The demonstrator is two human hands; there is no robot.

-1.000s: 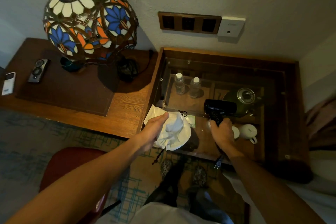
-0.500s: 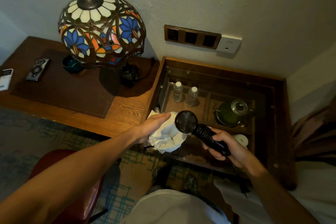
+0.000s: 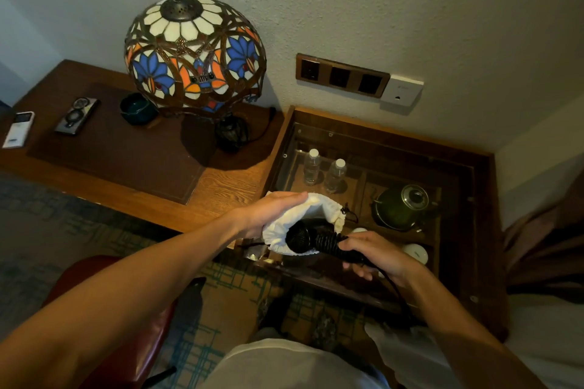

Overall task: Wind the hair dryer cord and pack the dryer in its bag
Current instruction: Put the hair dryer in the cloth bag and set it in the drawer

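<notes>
My left hand (image 3: 268,210) grips the white drawstring bag (image 3: 313,210) from above and holds its mouth facing right. The black hair dryer (image 3: 301,238) lies sideways with its round head inside the bag's mouth. Black cord (image 3: 328,241) is wound in coils around the dryer's handle. My right hand (image 3: 376,254) is closed on that handle, and a loose length of cord hangs down from under it. Both hands are above the front edge of the glass-topped cabinet (image 3: 480,230).
A stained-glass lamp (image 3: 194,54) stands on the wooden desk (image 3: 227,180) to the left, near a dark bowl (image 3: 137,107) and two remotes. Under the glass are two water bottles (image 3: 324,170), a green kettle (image 3: 401,207) and white cups. A red chair (image 3: 139,338) sits below left.
The dryer went from upright over the cabinet to lying sideways, and my right hand has pushed its head into the bag's mouth. My left hand kept hold of the bag.
</notes>
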